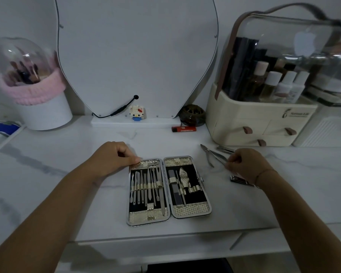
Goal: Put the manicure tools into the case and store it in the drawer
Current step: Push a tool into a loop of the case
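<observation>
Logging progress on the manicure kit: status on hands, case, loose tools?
Left hand holds the case, open, at its top corner. Right hand pinches the nippers beside it. Loose nearby: nail clipper, small tool.

The white table (67,174) has grey lines in it, like marble. An open case (169,191) lies flat in the middle, full of little metal tools. Just to its right lie nippers (212,155), tweezers (225,149) and a nail clipper (241,180). Farther back are a red lighter (183,129), a brown round jar (193,114), a mirror stand (136,123), a cream box with drawers (254,125) and a white pot (45,113) with a pink band.
</observation>
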Demonstrator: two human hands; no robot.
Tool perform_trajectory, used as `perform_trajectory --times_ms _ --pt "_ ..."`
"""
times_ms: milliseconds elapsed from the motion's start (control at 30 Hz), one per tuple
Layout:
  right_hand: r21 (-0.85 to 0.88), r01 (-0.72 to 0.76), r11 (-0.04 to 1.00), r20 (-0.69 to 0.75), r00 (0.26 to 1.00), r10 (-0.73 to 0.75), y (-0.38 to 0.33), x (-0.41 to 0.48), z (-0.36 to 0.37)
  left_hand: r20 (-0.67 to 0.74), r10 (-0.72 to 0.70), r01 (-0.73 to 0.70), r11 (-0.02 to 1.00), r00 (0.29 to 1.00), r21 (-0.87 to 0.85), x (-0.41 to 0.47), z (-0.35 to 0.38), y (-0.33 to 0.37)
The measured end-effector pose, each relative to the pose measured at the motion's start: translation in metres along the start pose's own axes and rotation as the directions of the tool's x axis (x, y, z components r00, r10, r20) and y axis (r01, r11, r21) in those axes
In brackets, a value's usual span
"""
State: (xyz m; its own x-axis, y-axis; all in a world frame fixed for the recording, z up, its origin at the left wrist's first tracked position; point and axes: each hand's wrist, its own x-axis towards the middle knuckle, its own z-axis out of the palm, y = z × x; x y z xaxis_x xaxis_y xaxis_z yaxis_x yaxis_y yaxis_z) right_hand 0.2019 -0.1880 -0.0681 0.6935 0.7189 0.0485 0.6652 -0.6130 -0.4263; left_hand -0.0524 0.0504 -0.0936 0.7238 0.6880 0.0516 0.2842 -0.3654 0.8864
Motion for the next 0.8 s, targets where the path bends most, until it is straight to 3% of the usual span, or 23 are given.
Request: perform_trajectory --times_ms 133,533,633,700,733,800 --pt "0.072 0.042 0.997 -0.116 0.993 -0.034 -0.009 0.008 0.009 0.002 -0.003 0.003 1.000 1.000 -0.008 0.000 0.001 0.001" --pt "-0.052 0.015 0.999 -0.008 1.000 -0.015 -0.023 0.032 0.013 0.009 0.013 -0.013 1.000 1.000 0.013 0.001 -0.001 0.001" --pt "0.248 0.060 0.967 -0.022 0.998 -0.056 -0.029 0.020 0.003 0.009 0.015 -0.015 1.000 1.000 0.025 0.001 -0.002 0.001" --pt "0.600 0.024 0.800 0.085 0.992 -0.094 -0.040 0.008 -0.001 0.003 0.010 -0.011 1.000 1.000 0.024 0.000 -0.002 0.002" --pt "0.692 0.000 0.722 0.133 0.983 -0.128 -0.044 0.003 0.001 0.001 0.010 -0.010 1.000 1.000 0.024 0.000 -0.001 0.003" --pt "0.737 -0.008 0.676 0.190 0.962 -0.195 -0.051 -0.004 0.008 -0.002 0.013 -0.013 1.000 1.000 0.024 0.000 -0.001 0.003"
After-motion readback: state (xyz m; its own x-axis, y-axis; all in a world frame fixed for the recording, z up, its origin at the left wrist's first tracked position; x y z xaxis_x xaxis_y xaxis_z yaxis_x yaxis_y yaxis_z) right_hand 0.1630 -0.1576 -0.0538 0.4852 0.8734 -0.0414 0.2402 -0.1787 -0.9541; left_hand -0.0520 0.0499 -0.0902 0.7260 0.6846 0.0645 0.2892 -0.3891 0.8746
